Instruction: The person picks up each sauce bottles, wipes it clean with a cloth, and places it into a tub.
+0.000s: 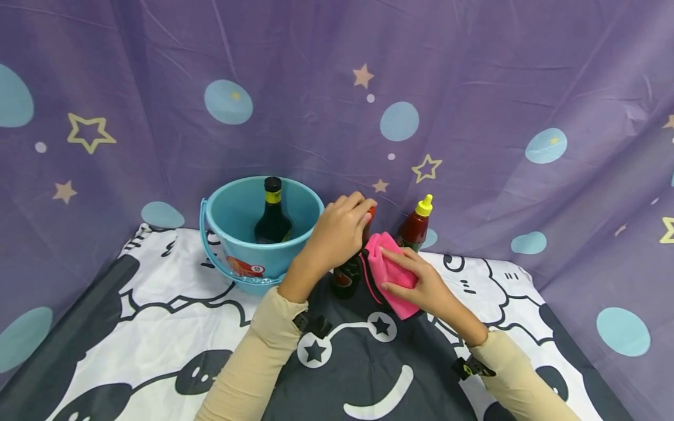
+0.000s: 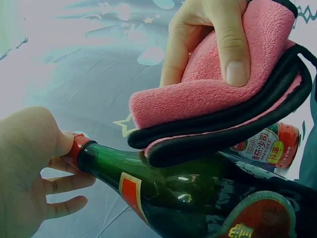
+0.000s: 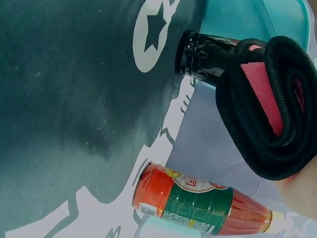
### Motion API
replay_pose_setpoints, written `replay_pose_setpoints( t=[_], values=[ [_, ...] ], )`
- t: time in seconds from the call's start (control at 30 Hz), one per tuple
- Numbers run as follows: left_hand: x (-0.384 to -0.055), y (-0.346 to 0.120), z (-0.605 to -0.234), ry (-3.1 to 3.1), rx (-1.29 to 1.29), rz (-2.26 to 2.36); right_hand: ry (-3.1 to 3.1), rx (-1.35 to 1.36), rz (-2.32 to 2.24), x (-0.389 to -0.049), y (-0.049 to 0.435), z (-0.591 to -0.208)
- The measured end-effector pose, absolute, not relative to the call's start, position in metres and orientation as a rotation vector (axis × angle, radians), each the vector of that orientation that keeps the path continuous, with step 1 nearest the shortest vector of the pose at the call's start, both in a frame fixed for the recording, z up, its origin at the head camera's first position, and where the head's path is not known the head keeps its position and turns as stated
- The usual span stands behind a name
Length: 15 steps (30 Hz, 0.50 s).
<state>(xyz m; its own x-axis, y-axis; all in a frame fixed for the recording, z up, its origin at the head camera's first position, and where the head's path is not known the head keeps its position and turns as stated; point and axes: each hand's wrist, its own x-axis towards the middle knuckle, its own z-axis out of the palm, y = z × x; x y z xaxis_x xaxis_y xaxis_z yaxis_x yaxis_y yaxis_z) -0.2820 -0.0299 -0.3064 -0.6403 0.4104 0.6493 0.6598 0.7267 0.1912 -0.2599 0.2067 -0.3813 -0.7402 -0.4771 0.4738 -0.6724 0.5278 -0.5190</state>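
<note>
My left hand (image 1: 339, 231) pinches the red cap of a green glass bottle (image 2: 168, 188) at its neck. The bottle is upright, its lower part showing below my wrist in the head view. In my right hand (image 1: 423, 283) is a folded pink cloth (image 1: 389, 269) with black edging, thumb on one side and fingers around the other. That cloth lies close against the bottle's side in the left wrist view; whether it touches is hard to tell. Just behind the right hand stands a ketchup bottle (image 3: 193, 201) with a yellow nozzle cap and a green label.
A light blue bucket (image 1: 258, 254) stands to the left, its handle hanging down in front. Inside it is a dark bottle (image 1: 272, 219) with a black cap and yellow neck band. A black-and-white cartoon cloth (image 1: 210, 339) covers the table, and a purple curtain (image 1: 316, 58) hangs behind.
</note>
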Motion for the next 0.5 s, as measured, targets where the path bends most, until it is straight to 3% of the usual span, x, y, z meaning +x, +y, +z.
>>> replay_pose_setpoints(
  t=[0.5],
  values=[
    [-0.283,-0.029,-0.308,-2.330,-0.829,-0.584,-2.697,0.926,0.873,-0.248,0.218,-0.381]
  ],
)
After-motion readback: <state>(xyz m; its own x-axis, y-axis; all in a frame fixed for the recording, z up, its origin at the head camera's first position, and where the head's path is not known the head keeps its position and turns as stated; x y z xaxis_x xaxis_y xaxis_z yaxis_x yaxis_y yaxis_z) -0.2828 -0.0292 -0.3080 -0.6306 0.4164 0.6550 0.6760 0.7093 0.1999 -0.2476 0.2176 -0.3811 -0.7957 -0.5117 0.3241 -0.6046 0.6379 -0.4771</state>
